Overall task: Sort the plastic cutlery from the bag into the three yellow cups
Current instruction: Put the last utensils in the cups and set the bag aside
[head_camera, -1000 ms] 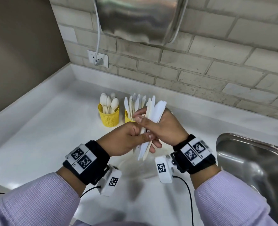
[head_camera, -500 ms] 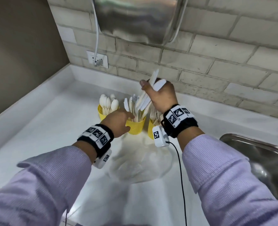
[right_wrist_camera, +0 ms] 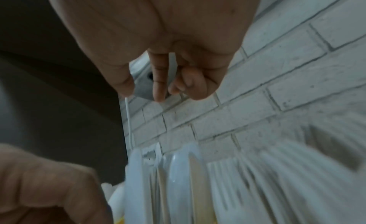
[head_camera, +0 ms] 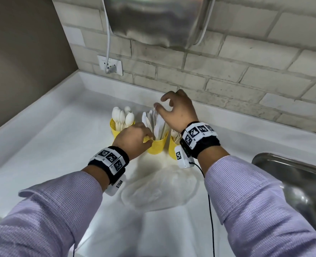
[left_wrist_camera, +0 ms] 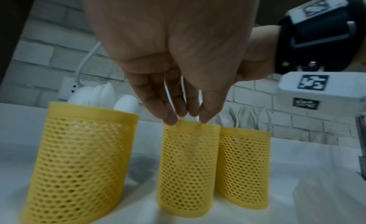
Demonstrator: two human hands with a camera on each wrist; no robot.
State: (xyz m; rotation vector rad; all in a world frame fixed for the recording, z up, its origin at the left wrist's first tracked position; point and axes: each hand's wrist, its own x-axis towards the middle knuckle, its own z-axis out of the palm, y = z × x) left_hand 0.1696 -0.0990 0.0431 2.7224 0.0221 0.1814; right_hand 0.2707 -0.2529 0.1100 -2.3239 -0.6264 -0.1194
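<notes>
Knives (head_camera: 158, 125) stand bunched in the middle cup (head_camera: 157, 145), blades up, directly under the right hand (head_camera: 177, 112). That hand hovers just above their tips with thumb and fingers loosely curled and apart; the head view shows nothing between them, while the blurred right wrist view shows a thin white strip by the fingers (right_wrist_camera: 158, 80), so I cannot tell whether it holds anything. The left hand (head_camera: 133, 140) touches the middle cup's near rim with straight fingertips (left_wrist_camera: 170, 118). Spoons (head_camera: 122, 116) fill the left cup (head_camera: 114, 127); forks (head_camera: 175, 135) sit in the right cup (head_camera: 172, 147), touching the middle one. The bag (head_camera: 159, 190) lies crumpled on the counter (head_camera: 51, 145) just before the cups.
</notes>
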